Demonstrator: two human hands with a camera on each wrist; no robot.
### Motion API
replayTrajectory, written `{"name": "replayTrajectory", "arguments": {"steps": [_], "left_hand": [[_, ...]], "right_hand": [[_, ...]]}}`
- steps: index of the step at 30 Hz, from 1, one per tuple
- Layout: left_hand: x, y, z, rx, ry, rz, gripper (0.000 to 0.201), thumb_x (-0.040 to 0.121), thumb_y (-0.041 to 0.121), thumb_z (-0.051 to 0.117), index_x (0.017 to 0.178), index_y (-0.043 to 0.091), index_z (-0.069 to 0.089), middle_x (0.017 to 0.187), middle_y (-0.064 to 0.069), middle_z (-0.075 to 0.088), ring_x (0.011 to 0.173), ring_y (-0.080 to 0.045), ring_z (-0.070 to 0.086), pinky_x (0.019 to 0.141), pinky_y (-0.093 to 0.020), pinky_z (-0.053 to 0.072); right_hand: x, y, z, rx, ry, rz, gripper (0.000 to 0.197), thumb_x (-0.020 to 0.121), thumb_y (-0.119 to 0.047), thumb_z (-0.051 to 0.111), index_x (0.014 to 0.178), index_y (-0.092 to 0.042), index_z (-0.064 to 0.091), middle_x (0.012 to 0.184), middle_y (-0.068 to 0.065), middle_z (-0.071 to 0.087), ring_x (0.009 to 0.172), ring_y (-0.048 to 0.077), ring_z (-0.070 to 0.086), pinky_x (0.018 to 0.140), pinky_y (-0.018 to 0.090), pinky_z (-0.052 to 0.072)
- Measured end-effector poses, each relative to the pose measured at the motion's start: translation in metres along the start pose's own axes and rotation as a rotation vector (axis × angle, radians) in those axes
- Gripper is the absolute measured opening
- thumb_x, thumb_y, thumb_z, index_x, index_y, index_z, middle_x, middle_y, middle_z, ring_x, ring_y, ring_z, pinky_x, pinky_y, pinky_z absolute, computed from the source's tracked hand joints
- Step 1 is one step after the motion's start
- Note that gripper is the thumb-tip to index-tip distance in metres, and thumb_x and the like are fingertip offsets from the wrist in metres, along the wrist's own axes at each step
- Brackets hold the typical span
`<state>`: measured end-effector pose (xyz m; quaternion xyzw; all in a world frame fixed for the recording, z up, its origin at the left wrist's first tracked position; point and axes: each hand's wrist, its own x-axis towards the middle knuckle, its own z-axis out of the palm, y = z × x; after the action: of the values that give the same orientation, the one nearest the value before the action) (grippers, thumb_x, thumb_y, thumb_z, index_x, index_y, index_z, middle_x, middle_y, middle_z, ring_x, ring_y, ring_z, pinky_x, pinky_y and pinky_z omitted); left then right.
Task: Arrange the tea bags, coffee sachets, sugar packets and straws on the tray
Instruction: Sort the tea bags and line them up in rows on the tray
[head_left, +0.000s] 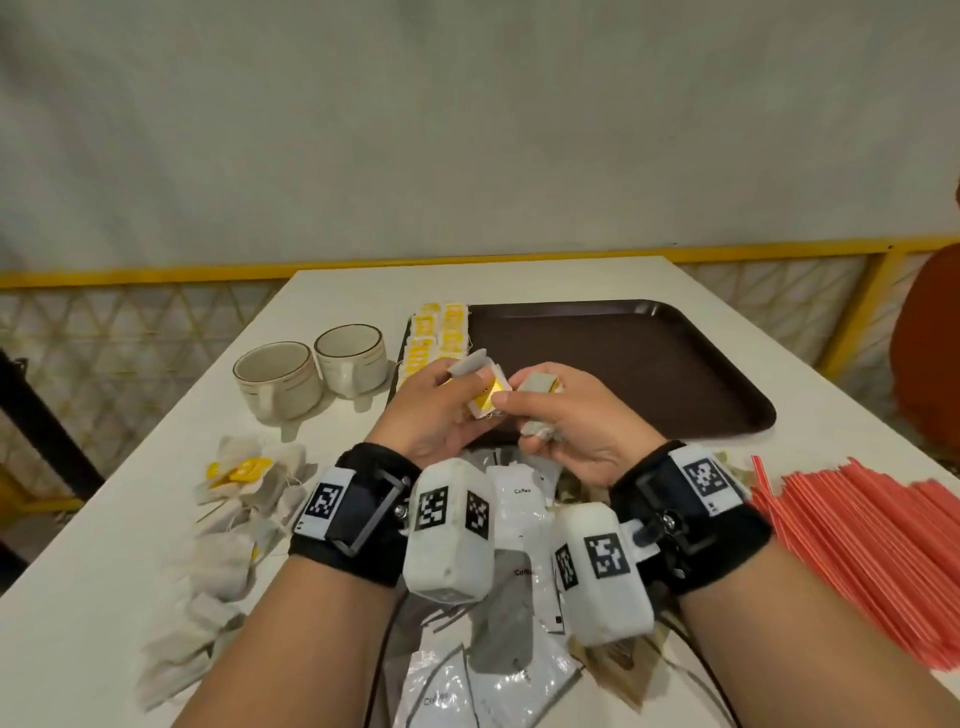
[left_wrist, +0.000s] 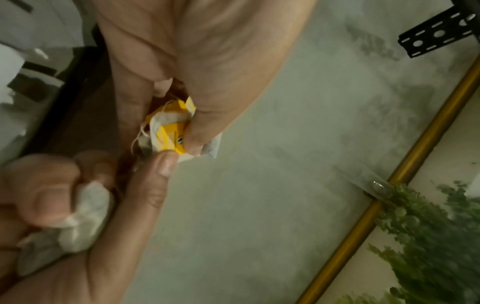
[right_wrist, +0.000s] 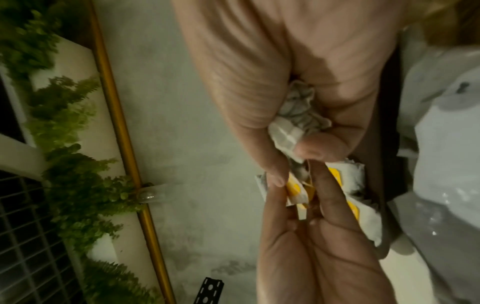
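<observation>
Head view shows our left hand (head_left: 436, 410) and right hand (head_left: 566, 421) raised together over the near edge of the tray (head_left: 675, 364). Both hands pinch one yellow-tagged tea bag (head_left: 488, 397) between thumbs and fingertips; our right hand also clutches more bags (head_left: 540, 430) in its curled lower fingers. A row of tea bags (head_left: 439, 338) already lies along the tray's left edge. Loose tea bags (head_left: 234, 499) sit left of our wrists, coffee sachets (head_left: 519, 499) beneath them, straws (head_left: 857, 540) to the right, two cups (head_left: 311, 374) beside the tray.
</observation>
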<state>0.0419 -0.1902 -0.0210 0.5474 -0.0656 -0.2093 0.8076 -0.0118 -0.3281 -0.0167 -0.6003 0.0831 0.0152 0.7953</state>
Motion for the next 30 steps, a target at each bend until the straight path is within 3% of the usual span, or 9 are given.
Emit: {"name": "replayTrajectory", "arguments": {"steps": [5, 12, 16, 20, 22, 26, 30], "left_hand": [[-0.001, 0.003, -0.006, -0.139, 0.009, 0.009, 0.017, 0.096, 0.003, 0.049, 0.113, 0.004, 0.052, 0.099, -0.018, 0.063, 0.084, -0.025, 0.067, 0.068, -0.034, 0.060], [0.001, -0.006, -0.003, -0.248, 0.075, 0.033, 0.012, 0.096, 0.003, 0.050, 0.107, 0.004, 0.055, 0.106, -0.020, 0.061, 0.091, -0.027, 0.065, 0.073, -0.034, 0.059], [0.001, -0.007, 0.002, -0.284, 0.049, 0.011, 0.010, 0.098, 0.006, 0.047, 0.099, 0.009, 0.056, 0.106, -0.020, 0.062, 0.093, -0.029, 0.065, 0.073, -0.035, 0.059], [-0.002, -0.004, 0.005, -0.255, 0.009, -0.056, 0.009, 0.099, 0.017, 0.047, 0.099, 0.017, 0.056, 0.099, -0.016, 0.066, 0.083, -0.024, 0.067, 0.066, -0.034, 0.058], [-0.002, -0.004, 0.004, -0.269, 0.006, -0.075, 0.014, 0.098, 0.021, 0.051, 0.108, 0.013, 0.056, 0.097, -0.015, 0.066, 0.082, -0.024, 0.067, 0.062, -0.033, 0.059], [-0.001, -0.004, 0.002, -0.373, 0.013, -0.101, 0.026, 0.095, 0.022, 0.055, 0.113, 0.003, 0.055, 0.099, -0.019, 0.067, 0.086, -0.028, 0.068, 0.067, -0.036, 0.060], [0.000, -0.003, 0.001, -0.328, 0.026, -0.115, 0.009, 0.094, 0.003, 0.050, 0.103, -0.001, 0.051, 0.100, -0.022, 0.064, 0.086, -0.027, 0.066, 0.073, -0.034, 0.056]], "right_hand": [[0.013, -0.009, 0.008, 0.015, -0.035, 0.038, 0.009, 0.088, 0.001, 0.062, 0.085, -0.006, 0.058, 0.073, 0.010, 0.056, 0.055, 0.013, 0.053, 0.042, 0.019, 0.039], [0.006, 0.003, 0.010, -0.095, -0.037, -0.016, 0.013, 0.085, -0.001, 0.068, 0.079, -0.008, 0.058, 0.060, 0.002, 0.058, 0.048, 0.006, 0.055, 0.041, 0.019, 0.037], [0.004, 0.008, 0.012, -0.081, -0.002, -0.036, 0.009, 0.087, -0.003, 0.067, 0.085, -0.007, 0.059, 0.055, -0.003, 0.060, 0.046, 0.003, 0.054, 0.040, 0.018, 0.037], [0.004, 0.008, 0.012, -0.057, 0.034, -0.057, 0.009, 0.088, -0.002, 0.065, 0.085, -0.008, 0.058, 0.059, 0.001, 0.057, 0.047, 0.007, 0.051, 0.041, 0.019, 0.038], [0.004, 0.005, 0.011, -0.036, 0.035, -0.076, 0.011, 0.089, -0.002, 0.063, 0.084, -0.009, 0.057, 0.060, 0.003, 0.056, 0.047, 0.009, 0.049, 0.041, 0.020, 0.038], [0.001, -0.008, 0.007, -0.004, 0.045, -0.175, 0.015, 0.092, -0.001, 0.056, 0.081, -0.012, 0.052, 0.064, 0.005, 0.052, 0.048, 0.011, 0.047, 0.041, 0.022, 0.037], [0.000, -0.016, -0.002, 0.057, 0.136, -0.313, 0.010, 0.092, -0.005, 0.058, 0.087, -0.013, 0.056, 0.068, 0.005, 0.055, 0.051, 0.010, 0.052, 0.042, 0.022, 0.039]]}}
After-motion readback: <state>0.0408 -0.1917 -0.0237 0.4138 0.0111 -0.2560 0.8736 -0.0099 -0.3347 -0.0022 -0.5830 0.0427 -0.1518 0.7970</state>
